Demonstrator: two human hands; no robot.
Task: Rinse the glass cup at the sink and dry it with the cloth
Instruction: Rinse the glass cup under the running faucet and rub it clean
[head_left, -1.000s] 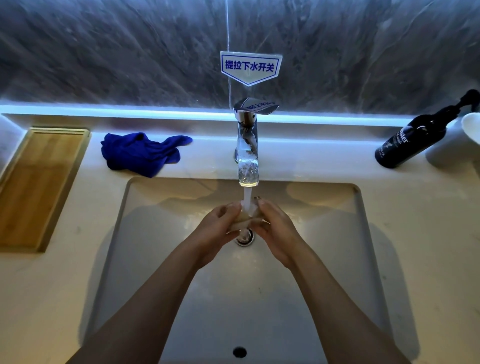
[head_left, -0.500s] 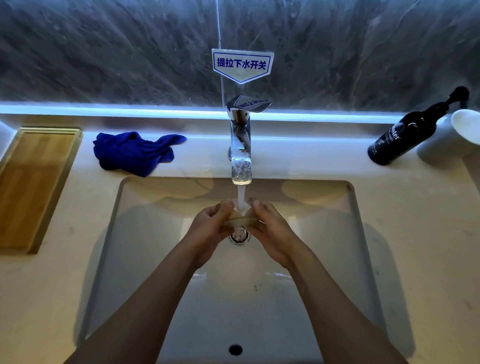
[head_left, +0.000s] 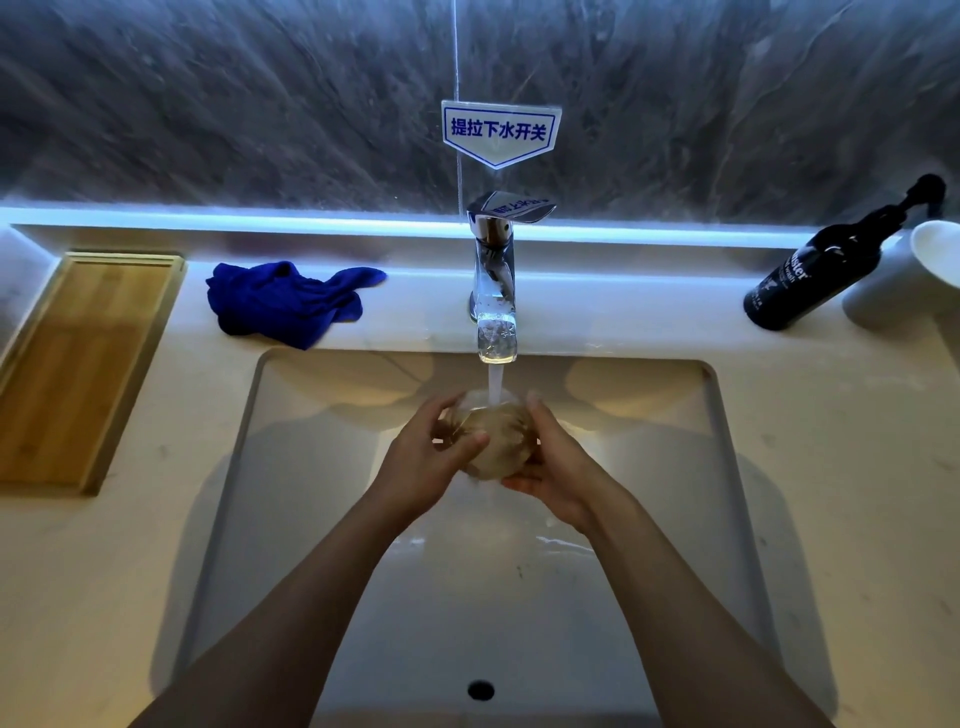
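The clear glass cup (head_left: 496, 439) is held over the white sink (head_left: 722, 467), right under the water running from the chrome tap (head_left: 493, 291). My left hand (head_left: 423, 462) grips its left side with the thumb across the front. My right hand (head_left: 558, 467) cups its right side and underside. The cup looks tipped, with water pouring over it. The blue cloth (head_left: 288, 301) lies crumpled on the counter ledge behind the sink, to the left of the tap.
A wooden tray (head_left: 78, 364) sits on the counter at the far left. A black pump bottle (head_left: 826, 265) and a white cup (head_left: 914, 275) stand at the back right. A blue-lettered sign (head_left: 498, 130) hangs on the dark marble wall above the tap.
Both hands have shifted on the cup and turned it under the stream, so more of the glass shows between them. The drain is now hidden behind it.
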